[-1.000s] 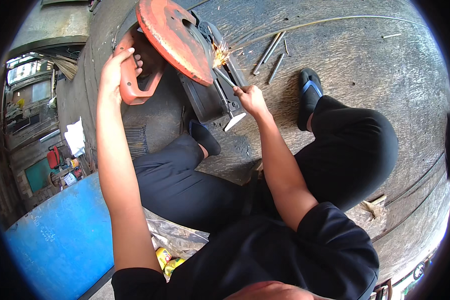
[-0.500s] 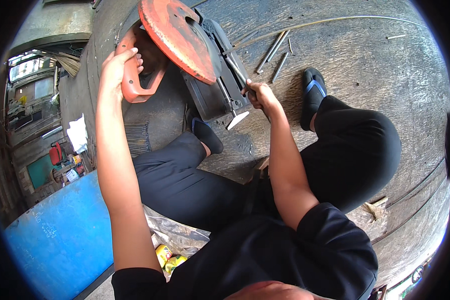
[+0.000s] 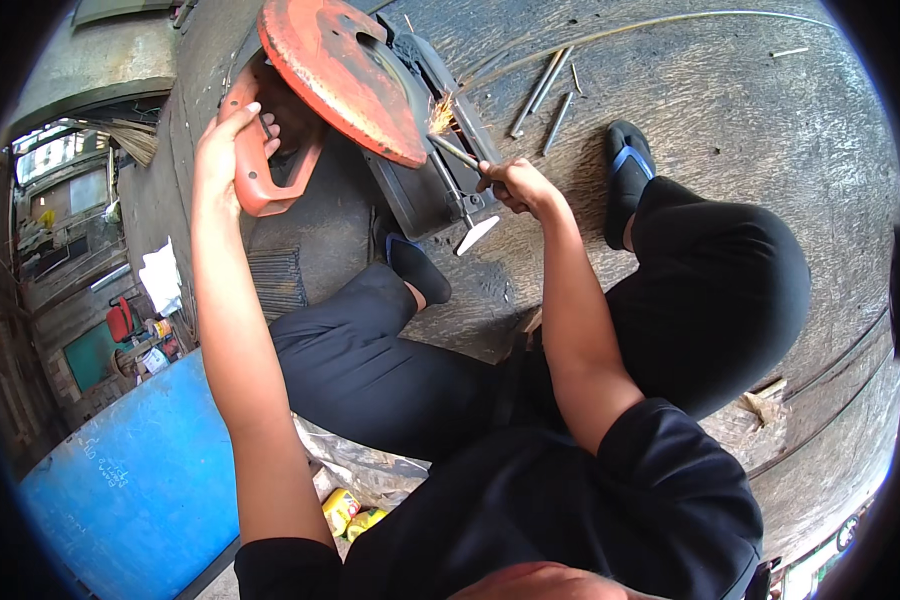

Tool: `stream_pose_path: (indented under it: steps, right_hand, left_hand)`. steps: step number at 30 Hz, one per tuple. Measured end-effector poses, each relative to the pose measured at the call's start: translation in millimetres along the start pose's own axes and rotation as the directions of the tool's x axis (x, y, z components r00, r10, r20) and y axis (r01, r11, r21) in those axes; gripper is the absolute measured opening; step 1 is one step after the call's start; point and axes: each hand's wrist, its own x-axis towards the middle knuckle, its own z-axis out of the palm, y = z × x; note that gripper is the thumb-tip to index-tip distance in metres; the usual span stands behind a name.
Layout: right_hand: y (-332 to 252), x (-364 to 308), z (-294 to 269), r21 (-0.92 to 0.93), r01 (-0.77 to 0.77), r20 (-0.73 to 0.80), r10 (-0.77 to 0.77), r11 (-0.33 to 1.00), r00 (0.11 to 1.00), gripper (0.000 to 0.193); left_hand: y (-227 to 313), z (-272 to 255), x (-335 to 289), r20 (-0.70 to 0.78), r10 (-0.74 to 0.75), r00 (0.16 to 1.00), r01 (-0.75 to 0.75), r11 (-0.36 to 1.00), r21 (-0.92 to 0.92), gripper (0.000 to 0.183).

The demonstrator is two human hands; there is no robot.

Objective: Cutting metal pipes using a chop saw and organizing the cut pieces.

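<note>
My left hand (image 3: pixel 222 160) is wrapped round the orange D-shaped handle (image 3: pixel 253 172) of a cut-off saw. An orange round guard (image 3: pixel 340 85), worn at its edge, covers most of the saw's disc. In my right hand (image 3: pixel 522 188) I grip a thin metal rod (image 3: pixel 457 152), its far end up by the disc under the guard. Orange sparks (image 3: pixel 441 113) fly off at that end. Below my right hand, the saw's dark base (image 3: pixel 415 205) carries a vise screw with a pale crank handle (image 3: pixel 478 235). The guard hides the exact contact point.
Several cut rods (image 3: pixel 558 123) lie on the worn floor right of the saw, beyond my slippered foot (image 3: pixel 628 180). A long thin bar (image 3: pixel 660 24) runs across the far floor. Short bars (image 3: pixel 275 278) lie left of my other foot. A blue surface (image 3: pixel 140 480) stands at lower left.
The rod in my right hand has swung left, bringing its far end to the disc. Sparks have appeared there. My left hand stays on the handle, which sits slightly lower in view.
</note>
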Motion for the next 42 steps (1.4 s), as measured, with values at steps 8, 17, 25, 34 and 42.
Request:
stream_pose_path:
  steps: [8, 17, 25, 34, 42]
  right_hand:
    - [7, 6, -3, -0.006, 0.027, -0.011, -0.027, 1.0, 1.0, 0.038]
    - [7, 6, -6, -0.079, 0.062, -0.03, -0.065, 0.995, 0.997, 0.037]
    - [6, 6, -5, -0.333, 0.132, -0.116, -0.18, 0.934, 0.977, 0.038]
    - [11, 14, -3, -0.557, 0.208, -0.164, -0.353, 0.804, 0.921, 0.044]
    - [10, 14, 2, -0.642, 0.197, -0.205, -0.414, 0.741, 0.887, 0.043]
  left_hand:
    - [-1, -3, 4, 0.022, -0.009, 1.0, 0.009, 1.0, 0.015, 0.043]
    - [1, -1, 2, 0.013, -0.006, 1.0, 0.005, 1.0, 0.019, 0.039]
    - [1, -2, 3, 0.02, -0.013, 1.0, 0.013, 1.0, 0.01, 0.037]
    - [0, -3, 3, 0.014, -0.011, 1.0, 0.011, 1.0, 0.017, 0.039]
    - [0, -3, 4, 0.015, -0.006, 1.0, 0.005, 0.999, 0.031, 0.042]
